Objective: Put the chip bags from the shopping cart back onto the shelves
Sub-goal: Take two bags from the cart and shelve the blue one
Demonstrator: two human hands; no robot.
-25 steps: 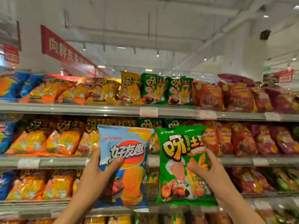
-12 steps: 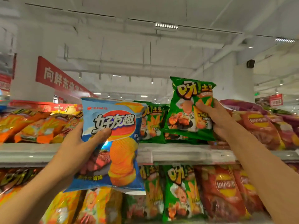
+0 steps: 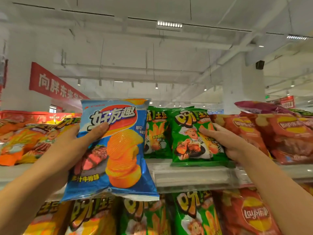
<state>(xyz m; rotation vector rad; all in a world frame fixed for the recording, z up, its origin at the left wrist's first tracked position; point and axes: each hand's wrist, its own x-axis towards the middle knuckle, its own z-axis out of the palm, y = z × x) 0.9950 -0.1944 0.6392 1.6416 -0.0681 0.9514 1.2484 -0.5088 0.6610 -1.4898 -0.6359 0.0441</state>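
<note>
My left hand grips a blue chip bag by its left side, thumb across the front, holding it up in front of the top shelf. My right hand holds a green chip bag by its right edge. That bag stands upright on the top shelf, with its bottom on the shelf board, next to another green bag of the same kind.
Orange and yellow bags lie on the top shelf at the left, red bags at the right with a purple bag on top. The shelf below holds yellow, green and red bags. A red banner hangs at the back left.
My right hand has lowered the green bag from mid-air down onto the top shelf beside the other green bag. My left hand has lifted the blue bag a little higher.
</note>
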